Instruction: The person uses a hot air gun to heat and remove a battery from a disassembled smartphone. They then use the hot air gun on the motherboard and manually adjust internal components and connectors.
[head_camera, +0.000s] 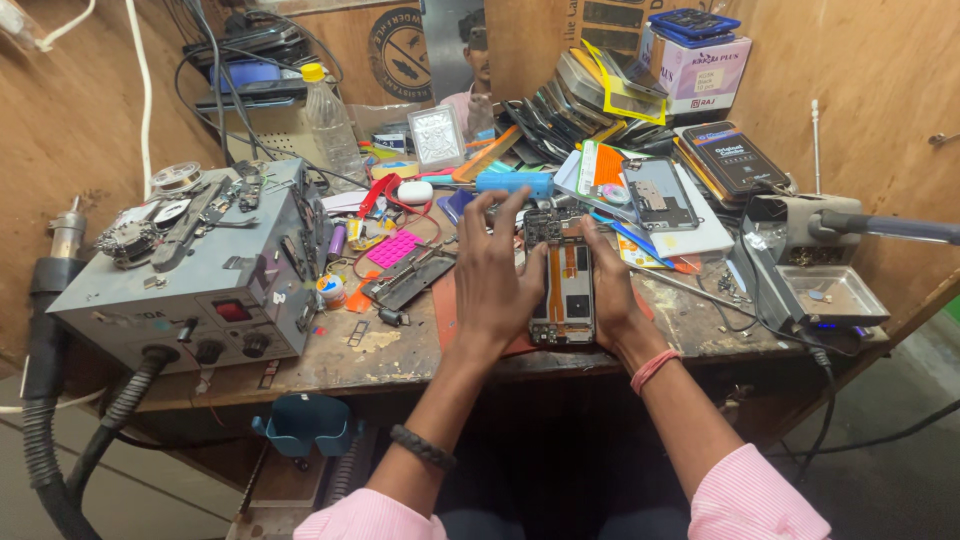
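Note:
An opened phone (562, 280) with its back cover off lies on the wooden workbench (400, 350), showing its dark inner parts and orange flex cables. My left hand (492, 275) grips its left side, fingers spread upward over the top edge. My right hand (612, 295) holds the right side, thumb along the edge. A pink band circles my right wrist and a dark bracelet my left forearm. Both sleeves are pink.
A grey hot-air station (190, 280) with a black hose stands at the left. A plastic bottle (330, 125), a pink pad (392, 248), loose phone parts and boxes crowd the back. A metal tray (820, 292) sits at the right.

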